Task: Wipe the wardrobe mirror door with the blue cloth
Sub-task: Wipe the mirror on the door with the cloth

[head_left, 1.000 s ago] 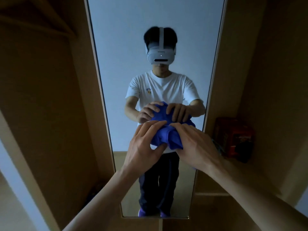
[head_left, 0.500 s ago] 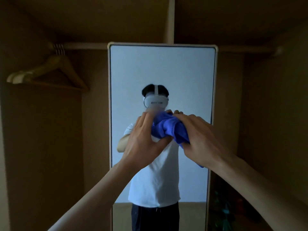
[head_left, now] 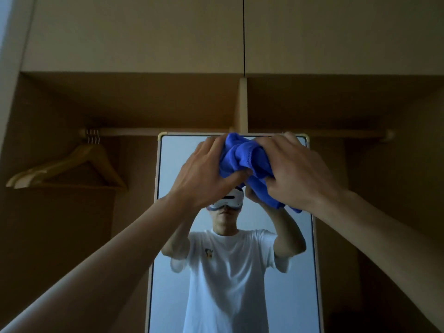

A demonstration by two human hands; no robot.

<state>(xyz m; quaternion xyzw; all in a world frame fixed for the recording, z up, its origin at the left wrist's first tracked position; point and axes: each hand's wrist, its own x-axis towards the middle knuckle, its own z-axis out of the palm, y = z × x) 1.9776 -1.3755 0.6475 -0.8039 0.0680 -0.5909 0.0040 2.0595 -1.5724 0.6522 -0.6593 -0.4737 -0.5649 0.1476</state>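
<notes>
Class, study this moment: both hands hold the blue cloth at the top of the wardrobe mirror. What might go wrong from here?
1. The blue cloth is bunched between the left hand and right hand, so little of it may meet the mirror door; strips could be missed.
2. Bare fingers beside the cloth might touch the glass and leave smudges.
3. The hands are level with the mirror's top edge; knuckles could knock the hanging rail just above.

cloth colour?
Blue, a bright royal shade; the cloth is bunched between both hands at the mirror's top edge. Head view, the only one.
</notes>
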